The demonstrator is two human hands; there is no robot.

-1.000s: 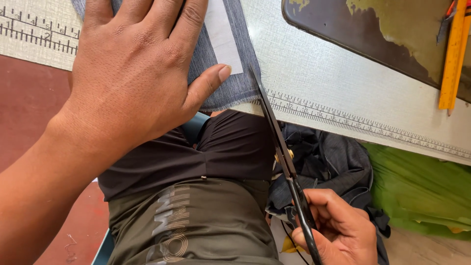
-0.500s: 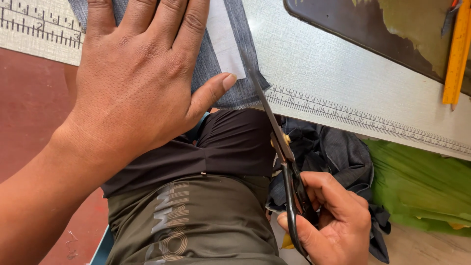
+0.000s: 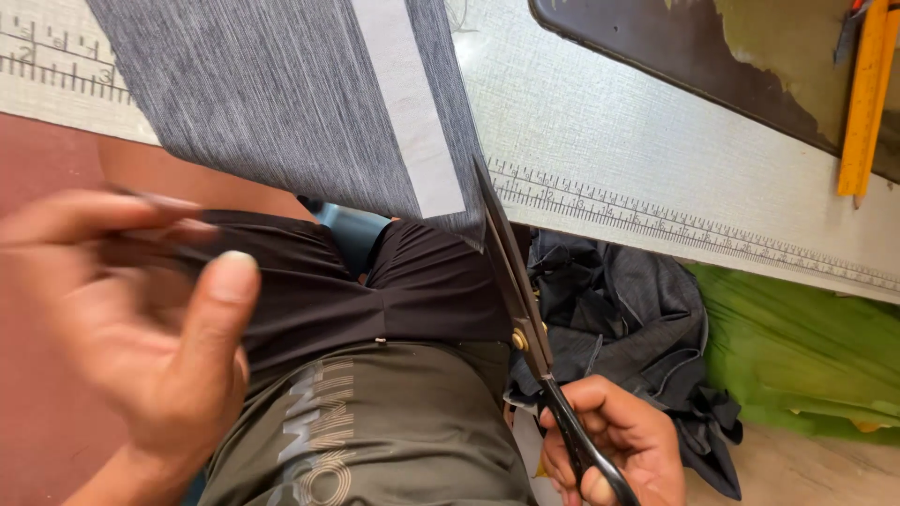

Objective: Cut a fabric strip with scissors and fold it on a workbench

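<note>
The grey woven fabric strip with a pale band (image 3: 309,103) hangs over the near edge of the white ruled desk (image 3: 656,159), its long axis running away from me. My right hand (image 3: 614,450), fingers clamped on the black-handled scissors (image 3: 525,319), points the blades up along the strip's right edge. My left hand (image 3: 141,328) hovers blurred, fingers apart, off the cloth.

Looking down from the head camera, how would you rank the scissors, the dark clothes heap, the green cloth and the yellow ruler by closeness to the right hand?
From the right hand:
1. Scissors: held in it, blades running up to the grey fabric.
2. Dark clothes heap: just above and right of it.
3. Green cloth: further right, under the table edge.
4. Yellow ruler: top right, on the table.
</note>
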